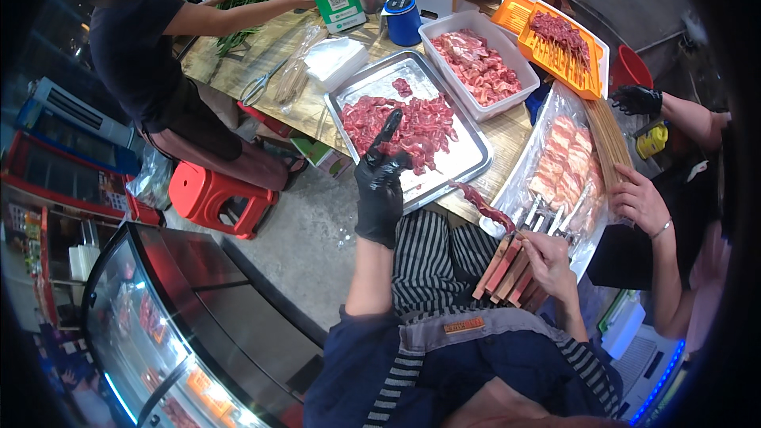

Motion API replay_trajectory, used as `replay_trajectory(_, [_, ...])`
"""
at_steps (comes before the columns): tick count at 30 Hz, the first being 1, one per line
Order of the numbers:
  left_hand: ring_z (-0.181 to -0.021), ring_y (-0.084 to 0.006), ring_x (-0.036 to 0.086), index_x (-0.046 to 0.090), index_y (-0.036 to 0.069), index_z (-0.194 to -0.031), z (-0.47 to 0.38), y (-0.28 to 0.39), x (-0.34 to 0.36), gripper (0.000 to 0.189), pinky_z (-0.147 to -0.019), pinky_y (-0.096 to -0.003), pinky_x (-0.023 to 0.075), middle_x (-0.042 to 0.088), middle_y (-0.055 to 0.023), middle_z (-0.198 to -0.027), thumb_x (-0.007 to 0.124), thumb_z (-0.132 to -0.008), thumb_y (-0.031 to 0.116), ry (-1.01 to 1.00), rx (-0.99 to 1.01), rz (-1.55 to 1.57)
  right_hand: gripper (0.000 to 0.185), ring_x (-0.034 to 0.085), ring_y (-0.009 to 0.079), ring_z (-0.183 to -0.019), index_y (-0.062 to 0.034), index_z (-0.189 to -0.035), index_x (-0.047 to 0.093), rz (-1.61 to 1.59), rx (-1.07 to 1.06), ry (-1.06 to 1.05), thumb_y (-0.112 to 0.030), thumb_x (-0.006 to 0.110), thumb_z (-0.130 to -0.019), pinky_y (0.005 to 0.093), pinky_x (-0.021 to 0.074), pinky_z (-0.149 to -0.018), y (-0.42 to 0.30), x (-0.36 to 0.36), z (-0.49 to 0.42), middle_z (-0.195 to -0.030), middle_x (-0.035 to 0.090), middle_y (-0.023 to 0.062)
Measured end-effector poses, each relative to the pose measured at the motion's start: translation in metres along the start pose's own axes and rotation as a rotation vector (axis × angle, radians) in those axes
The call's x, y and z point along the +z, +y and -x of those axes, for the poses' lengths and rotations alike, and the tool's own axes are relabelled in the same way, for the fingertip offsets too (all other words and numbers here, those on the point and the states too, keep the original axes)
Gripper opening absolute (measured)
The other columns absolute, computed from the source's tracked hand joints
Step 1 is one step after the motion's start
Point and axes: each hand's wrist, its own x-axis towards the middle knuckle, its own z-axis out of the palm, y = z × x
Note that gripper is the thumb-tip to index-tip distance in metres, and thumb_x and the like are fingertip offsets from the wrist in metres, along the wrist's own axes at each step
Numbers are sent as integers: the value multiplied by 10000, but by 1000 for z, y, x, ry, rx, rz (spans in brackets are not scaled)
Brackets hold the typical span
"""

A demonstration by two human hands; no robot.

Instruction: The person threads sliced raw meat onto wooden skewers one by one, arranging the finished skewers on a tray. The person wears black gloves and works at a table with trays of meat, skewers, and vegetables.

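My right hand is bare and pinches the end of a skewer threaded with dark red meat. That skewer points up and left towards a metal tray. Over the tray's near edge is my left hand, in a wet black glove with the index finger extended. Red meat shows beside its fingers; whether they grip a piece is unclear. Sliced raw meat lies spread in the tray. Below my right hand, several flat metal skewers with wooden handles stick out of a plastic-lined white tray holding pale meat.
A white tub of raw meat stands behind the metal tray. Orange trays hold finished skewers. At right, a co-worker's bare hand touches bamboo sticks; their other hand is gloved. Another person stands left, near a red stool.
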Motion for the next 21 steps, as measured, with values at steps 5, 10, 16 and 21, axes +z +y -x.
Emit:
replay_trajectory(5, [-810, -91, 552, 427, 32, -1366, -7, -10, -4, 573, -753, -238, 477, 556, -41, -1256, 558, -817, -69, 90, -199, 477, 105, 606, 263, -562, 47, -909, 634, -18, -42, 13, -21, 579, -852, 309, 444, -512, 5, -3, 2, -691, 615, 159])
replay_trajectory(10, [-806, -51, 519, 443, 62, -1366, -4, 2, -1, 600, -735, -202, 470, 571, -15, -1226, 569, -807, -116, 113, -272, 663, 117, 615, 251, -573, 50, -924, 639, 4, -14, 2, -24, 578, -856, 304, 455, -535, 5, -2, 5, -724, 639, 161])
replay_trajectory(16, [-797, -55, 546, 525, 22, -1287, 4, 20, 4, 536, -717, -214, 462, 643, -42, -1039, 641, -775, -86, 186, 43, -149, 132, 614, 246, -579, 45, -949, 640, 11, -6, 15, -27, 575, -861, 304, 453, -537, 4, 0, 7, -734, 640, 163])
replay_trajectory(21, [-775, -54, 545, 561, 87, -1274, 2, 28, 2, 543, -723, -217, 458, 664, -28, -898, 652, -765, -78, 163, 158, -457, 141, 576, 247, -538, 33, -970, 640, 21, 9, -8, -22, 577, -858, 311, 436, -512, 5, -8, 5, -693, 603, 167])
